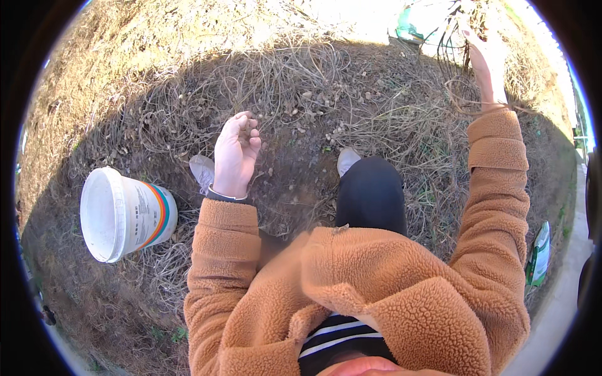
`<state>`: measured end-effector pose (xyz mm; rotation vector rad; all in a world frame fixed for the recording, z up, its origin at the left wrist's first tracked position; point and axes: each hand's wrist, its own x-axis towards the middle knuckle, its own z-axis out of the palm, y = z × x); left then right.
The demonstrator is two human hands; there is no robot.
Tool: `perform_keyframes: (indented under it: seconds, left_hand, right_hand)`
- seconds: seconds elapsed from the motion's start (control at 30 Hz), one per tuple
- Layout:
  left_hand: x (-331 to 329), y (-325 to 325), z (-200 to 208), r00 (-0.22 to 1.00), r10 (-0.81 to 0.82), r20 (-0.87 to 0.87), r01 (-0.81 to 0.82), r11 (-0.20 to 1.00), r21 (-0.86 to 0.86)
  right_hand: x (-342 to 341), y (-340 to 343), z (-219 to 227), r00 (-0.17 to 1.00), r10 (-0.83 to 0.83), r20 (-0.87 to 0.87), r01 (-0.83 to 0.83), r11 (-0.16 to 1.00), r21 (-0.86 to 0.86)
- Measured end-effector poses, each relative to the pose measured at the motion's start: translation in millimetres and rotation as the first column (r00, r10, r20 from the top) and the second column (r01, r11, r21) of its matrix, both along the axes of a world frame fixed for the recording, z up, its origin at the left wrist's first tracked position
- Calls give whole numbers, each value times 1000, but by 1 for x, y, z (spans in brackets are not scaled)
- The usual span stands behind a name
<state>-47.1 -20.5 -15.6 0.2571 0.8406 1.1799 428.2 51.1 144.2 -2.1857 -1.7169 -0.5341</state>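
My right hand is raised at the far right, its fingers around a bunch of dry plant stems. The thin dark stems hang and spread to the left of the hand, and a strand trails by my wrist. Strong sunlight washes out part of that hand. Over the bare soil in the middle, my left hand has its palm turned up and its fingers curled in. What those fingers hold, if anything, is too small to make out. Dry stalks lie matted on the ground beyond it.
A white bucket with coloured stripes lies tipped at the left, its mouth facing left. A green and white bag is at the right edge, another green bag at the far right. My shoes stand among stalks.
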Motion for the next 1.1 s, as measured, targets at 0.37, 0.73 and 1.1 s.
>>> perform_keyframes:
  seconds: [0.37,0.73,1.1]
  left_hand:
    - [-96,3,30,876,217,431,-274,959,73]
    - [-391,1,74,129,663,-738,-772,534,345]
    - [-47,-29,123,149,435,-888,575,692,436]
  right_hand:
    - [35,-47,71,946,264,-190,-173,903,392]
    - [-96,-72,67,768,486,-416,-391,871,297]
    - [-276,-50,-60,404,903,150,-914,390,114]
